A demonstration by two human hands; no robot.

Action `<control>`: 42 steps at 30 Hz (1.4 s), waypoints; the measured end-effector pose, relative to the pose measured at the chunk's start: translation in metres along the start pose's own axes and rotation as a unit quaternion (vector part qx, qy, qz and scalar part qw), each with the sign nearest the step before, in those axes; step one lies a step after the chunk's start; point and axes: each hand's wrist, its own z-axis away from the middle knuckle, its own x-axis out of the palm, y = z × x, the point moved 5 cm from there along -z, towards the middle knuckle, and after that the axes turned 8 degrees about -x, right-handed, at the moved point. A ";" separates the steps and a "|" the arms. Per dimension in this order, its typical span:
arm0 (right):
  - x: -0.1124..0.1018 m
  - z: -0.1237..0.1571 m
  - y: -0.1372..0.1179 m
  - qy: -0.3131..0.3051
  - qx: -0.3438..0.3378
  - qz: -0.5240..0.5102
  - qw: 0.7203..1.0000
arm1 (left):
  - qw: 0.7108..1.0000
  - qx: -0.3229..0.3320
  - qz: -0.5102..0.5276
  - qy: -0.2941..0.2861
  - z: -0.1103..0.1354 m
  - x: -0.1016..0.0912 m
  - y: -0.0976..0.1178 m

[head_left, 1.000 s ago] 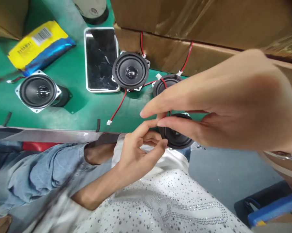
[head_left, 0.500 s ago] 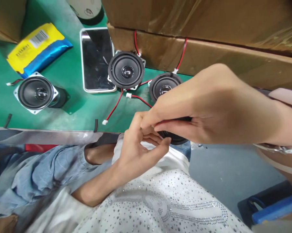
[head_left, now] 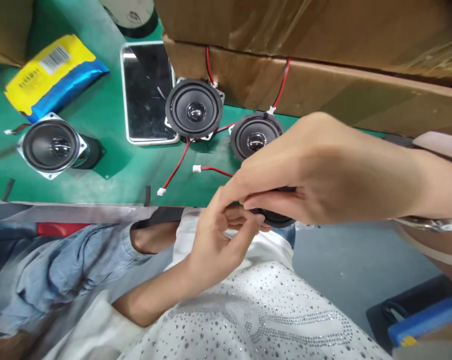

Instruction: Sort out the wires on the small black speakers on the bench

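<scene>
A round black speaker is held between my two hands at the table's front edge, mostly hidden behind them. My left hand grips its left edge, thumb below and fingers curled behind. From above, my right hand reaches across, thumb and fingers closed on the speaker, fingertips close to those of the left. Just beyond lies another speaker, partly covered by my right hand. A third speaker rests against the white-framed phone. Red-black wires with a white connector lie near my fingers.
Cardboard boxes line the back of the green table. On the left, a speaker sits tilted on a dark cylinder near a yellow-blue packet. A white cylindrical container stands behind. Another person's jeans-clad leg shows below.
My hands and the held speaker have shifted slightly downward. The white connector nearest my fingers has dropped and moved a little left. The view has shifted slightly.
</scene>
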 end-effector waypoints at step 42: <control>0.022 0.033 -0.002 0.117 0.003 0.053 0.992 | 0.964 0.044 -0.173 -0.196 -0.012 0.005 0.020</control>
